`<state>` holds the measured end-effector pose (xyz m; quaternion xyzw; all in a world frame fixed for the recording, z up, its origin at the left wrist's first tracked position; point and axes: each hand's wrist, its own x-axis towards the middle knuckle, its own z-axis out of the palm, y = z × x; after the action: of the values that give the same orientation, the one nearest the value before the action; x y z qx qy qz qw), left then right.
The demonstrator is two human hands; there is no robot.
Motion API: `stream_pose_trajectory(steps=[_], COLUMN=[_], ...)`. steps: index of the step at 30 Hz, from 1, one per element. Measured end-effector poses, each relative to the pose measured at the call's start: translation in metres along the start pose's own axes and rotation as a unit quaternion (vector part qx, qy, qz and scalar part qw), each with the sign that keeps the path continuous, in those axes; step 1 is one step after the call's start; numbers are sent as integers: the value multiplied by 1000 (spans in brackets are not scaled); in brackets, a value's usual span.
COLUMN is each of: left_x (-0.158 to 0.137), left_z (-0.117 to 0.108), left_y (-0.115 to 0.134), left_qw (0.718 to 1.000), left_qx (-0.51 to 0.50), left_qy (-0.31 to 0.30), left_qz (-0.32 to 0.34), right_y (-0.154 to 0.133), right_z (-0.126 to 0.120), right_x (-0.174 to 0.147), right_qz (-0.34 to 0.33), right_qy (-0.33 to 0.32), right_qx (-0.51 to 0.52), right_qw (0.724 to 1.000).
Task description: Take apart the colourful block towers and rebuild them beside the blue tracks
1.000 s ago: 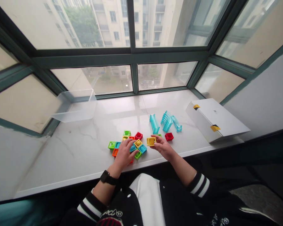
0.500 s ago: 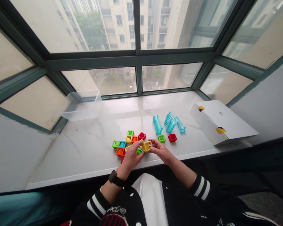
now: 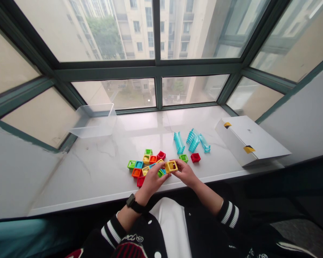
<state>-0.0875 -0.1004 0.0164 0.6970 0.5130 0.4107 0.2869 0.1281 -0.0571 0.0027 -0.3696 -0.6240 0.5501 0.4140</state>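
Between my two hands is a yellow hollow toy block [image 3: 171, 166], its open side showing. My left hand [image 3: 154, 178] grips it from the left, and my right hand [image 3: 187, 173] has its fingers on the right side. Left of and partly behind my left hand lies a cluster of hollow blocks: a green block [image 3: 131, 165], an orange block [image 3: 136, 172], a blue block [image 3: 139, 164], a red block [image 3: 161, 155] and several others. Beyond my right hand rest a single green block [image 3: 183, 158] and a dark red block [image 3: 195, 157], apart from the cluster.
Translucent blue track pieces [image 3: 193, 140] lie behind the two single blocks. A clear plastic bin [image 3: 97, 123] stands at the back left of the white sill [image 3: 78, 179]. To the right sits a white box [image 3: 254, 139] with yellow-and-black tabs. Windows close off the back.
The yellow block has shifted slightly to the right and turned, and both hands have moved with it. My right fingers have closed in on its side.
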Motion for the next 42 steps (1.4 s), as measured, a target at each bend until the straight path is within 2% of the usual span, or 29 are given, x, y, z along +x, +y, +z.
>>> stream_pose_trajectory(steps=[3,7,10,16,19,22,26,31,35,42], left_x=[3,7,7,4,4,3,3,1,1,0], left_z=[-4,-11,-10,-3,-1,-1,-2,-1,0,-1], left_y=[0,4,7,8,2,-12,-38,-55,-55,-55], left_qw=[1000,1000,999,997,993,981,954,940,938,941], left_qx=[-3,5,30,73,96,178,300,337,342,337], left_qy=[1,24,30,-6,-45,-50,-24,-39,-38,-25], left_qz=[-3,-10,-7,39,58,60,1,-34,-35,-26], right_y=[-1,-6,-12,-15,-9,-1,10,21,36,60], right_z=[0,3,7,6,-4,-22,-54,-81,-85,-73], right_x=[-1,-2,-3,-4,-7,-12,-26,-47,-56,-52], right_qz=[2,-34,-50,-49,-40,-19,20,53,53,83], right_qy=[0,25,14,37,56,90,135,158,140,133], right_qx=[-11,-59,-71,-119,-139,-143,-151,-201,-241,-296], right_qw=[1000,997,996,991,988,985,979,965,959,942])
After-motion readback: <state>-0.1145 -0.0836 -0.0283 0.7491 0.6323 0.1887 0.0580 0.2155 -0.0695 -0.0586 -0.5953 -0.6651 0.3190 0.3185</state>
